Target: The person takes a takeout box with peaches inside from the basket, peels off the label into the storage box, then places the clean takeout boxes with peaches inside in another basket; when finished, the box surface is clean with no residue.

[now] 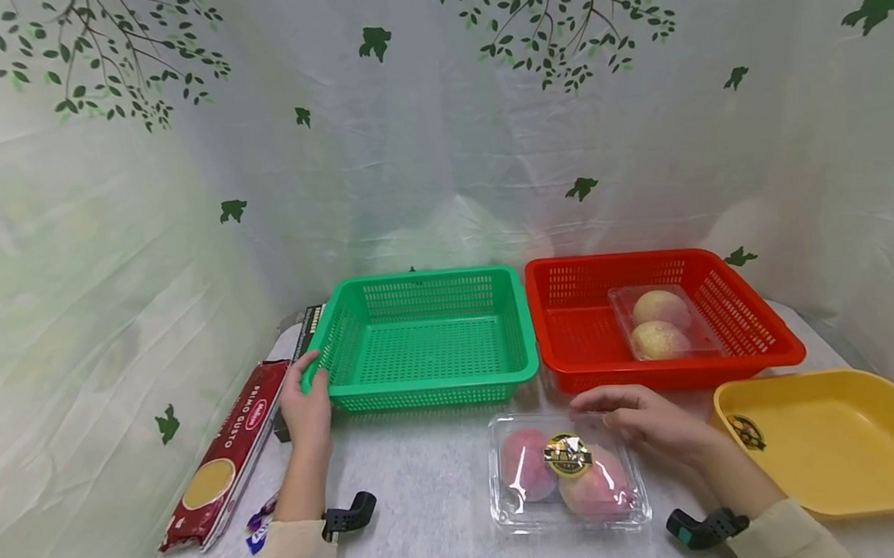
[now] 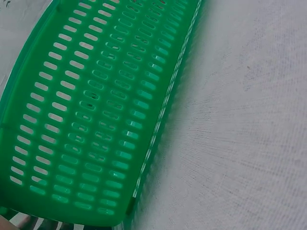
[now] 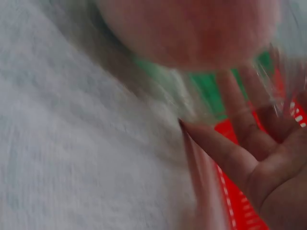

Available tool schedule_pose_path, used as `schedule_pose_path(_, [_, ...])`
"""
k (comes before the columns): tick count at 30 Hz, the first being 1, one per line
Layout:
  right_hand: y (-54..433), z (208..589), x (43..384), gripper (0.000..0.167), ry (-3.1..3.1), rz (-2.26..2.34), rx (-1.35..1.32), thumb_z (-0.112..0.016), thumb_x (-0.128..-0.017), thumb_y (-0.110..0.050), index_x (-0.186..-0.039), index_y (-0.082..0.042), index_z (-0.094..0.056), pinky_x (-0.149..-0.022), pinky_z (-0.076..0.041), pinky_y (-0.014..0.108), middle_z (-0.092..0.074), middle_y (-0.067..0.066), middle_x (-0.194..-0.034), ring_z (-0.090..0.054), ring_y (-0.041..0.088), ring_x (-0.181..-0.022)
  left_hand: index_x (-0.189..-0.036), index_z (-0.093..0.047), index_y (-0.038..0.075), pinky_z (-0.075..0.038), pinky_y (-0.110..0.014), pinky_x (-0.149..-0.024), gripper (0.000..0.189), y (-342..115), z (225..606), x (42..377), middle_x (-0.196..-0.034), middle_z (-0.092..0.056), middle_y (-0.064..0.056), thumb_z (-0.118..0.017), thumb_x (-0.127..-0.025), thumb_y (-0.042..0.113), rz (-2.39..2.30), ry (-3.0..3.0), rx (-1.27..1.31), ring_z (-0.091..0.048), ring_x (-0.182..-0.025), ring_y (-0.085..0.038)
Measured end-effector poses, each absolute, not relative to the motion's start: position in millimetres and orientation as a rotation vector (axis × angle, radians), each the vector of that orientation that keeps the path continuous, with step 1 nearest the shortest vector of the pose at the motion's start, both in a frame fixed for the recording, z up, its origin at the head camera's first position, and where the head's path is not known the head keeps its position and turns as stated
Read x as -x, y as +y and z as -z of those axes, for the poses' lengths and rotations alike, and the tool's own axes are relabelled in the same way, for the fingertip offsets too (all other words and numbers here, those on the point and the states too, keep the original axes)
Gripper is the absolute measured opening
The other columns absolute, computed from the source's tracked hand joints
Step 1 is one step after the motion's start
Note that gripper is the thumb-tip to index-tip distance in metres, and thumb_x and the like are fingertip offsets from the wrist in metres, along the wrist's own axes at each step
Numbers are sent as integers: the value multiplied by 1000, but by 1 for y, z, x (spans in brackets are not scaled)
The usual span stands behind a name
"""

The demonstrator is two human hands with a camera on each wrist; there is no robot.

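My left hand (image 1: 308,410) holds the near left corner of a green plastic basket (image 1: 433,388), thumb at the rim. The basket has slotted walls, and nothing lies inside. In the left wrist view the green basket (image 2: 91,110) fills the left half, and only bits of fingers show at the bottom left. My right hand (image 1: 651,424) is at the far right corner of a clear plastic box of peaches (image 1: 568,473), which has a black and gold sticker. In the right wrist view the fingers of my right hand (image 3: 259,158) are spread, partly seen through clear plastic.
A red basket (image 1: 668,376) with a clear box of two pale peaches (image 1: 660,324) stands beside the green one. A yellow tray (image 1: 836,437) lies at the right. At left are a red Primo Gusto pasta packet (image 1: 226,455), a dark box (image 1: 309,331) and a small purple wrapper (image 1: 260,524).
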State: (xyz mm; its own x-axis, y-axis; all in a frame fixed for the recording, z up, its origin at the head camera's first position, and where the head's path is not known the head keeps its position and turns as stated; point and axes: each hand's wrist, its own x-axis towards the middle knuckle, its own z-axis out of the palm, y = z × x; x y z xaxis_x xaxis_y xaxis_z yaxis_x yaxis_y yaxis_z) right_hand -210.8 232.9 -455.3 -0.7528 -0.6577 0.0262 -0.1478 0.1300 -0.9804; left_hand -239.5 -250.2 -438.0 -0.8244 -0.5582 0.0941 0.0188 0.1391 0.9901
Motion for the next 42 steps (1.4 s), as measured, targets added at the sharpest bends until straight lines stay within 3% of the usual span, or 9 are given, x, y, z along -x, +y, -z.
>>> schedule_pose_path(5, [226,454,212,39,2092,1662,729,-45,-101,-6,-138,-2,-55,-95,-51,28,-55,22,-142,-55,14,-120,-130,-62,11,-27,-50,-121,32,-247,433,236,-151,-43,-8,-54,-99,15,1509,-1959,-491,-36,-145,-27])
schedule_pose_path(9, [222,453,211,38,2127,1658,648,-48,-102,-12,-138,-4,-56,-102,-46,34,-56,21,-142,-54,15,-124,-125,-64,10,-25,-56,-120,29,-238,419,231,-152,-44,-8,-56,-99,18,1334,-1957,-439,-36,-145,-29])
schedule_pose_path(14, [221,453,210,36,2142,1663,649,-48,-103,-14,-137,-8,-59,-102,-47,31,-58,19,-141,-54,22,-126,-123,-65,6,-31,-59,-115,28,-211,395,218,-147,-50,-10,-57,-98,14,1261,-1949,-203,-40,-142,-28])
schedule_pose_path(23, [221,443,204,35,2261,1627,724,-56,-101,-13,-135,-9,-60,-98,-52,22,-61,20,-137,-58,25,-124,-107,-71,0,-49,-20,-91,21,-155,371,191,-123,-69,-10,-55,-94,-5,1271,-1766,338,-61,-119,-18])
schedule_pose_path(26, [219,436,201,37,2296,1602,779,-59,-99,-12,-136,-8,-59,-96,-53,21,-60,22,-137,-61,26,-122,-109,-70,2,-52,-18,-87,23,-143,375,184,-111,-71,-11,-53,-95,-6,1351,-1852,565,-66,-105,-16])
schedule_pose_path(30, [216,430,197,38,2340,1504,884,-60,-98,-11,-136,-8,-58,-97,-53,23,-61,19,-136,-60,25,-122,-114,-69,8,-57,-26,-83,25,-134,390,181,-104,-72,-8,-55,-98,-3,1417,-2104,883,-69,-94,-19])
schedule_pose_path(34, [210,425,192,38,2402,1400,938,-61,-98,-13,-136,-19,-60,-105,-51,46,-63,11,-137,-56,20,-127,-121,-68,15,-58,-33,-89,25,-127,408,181,-115,-71,-1,-58,-99,7,1457,-2370,1010,-68,-103,-24])
schedule_pose_path(37, [206,423,188,40,2405,1382,949,-63,-96,-17,-136,-22,-60,-104,-45,64,-62,7,-139,-53,8,-128,-129,-64,18,-54,-40,-100,30,-120,419,182,-129,-66,-1,-61,-99,14,1455,-2533,1033,-63,-120,-24])
schedule_pose_path(42, [202,425,186,43,2346,1394,953,-66,-94,-20,-137,-17,-59,-100,-45,68,-59,3,-141,-48,-5,-126,-142,-52,23,-43,-57,-110,49,-111,433,177,-151,-47,-8,-66,-96,28,1477,-2721,1009,-47,-139,-28])
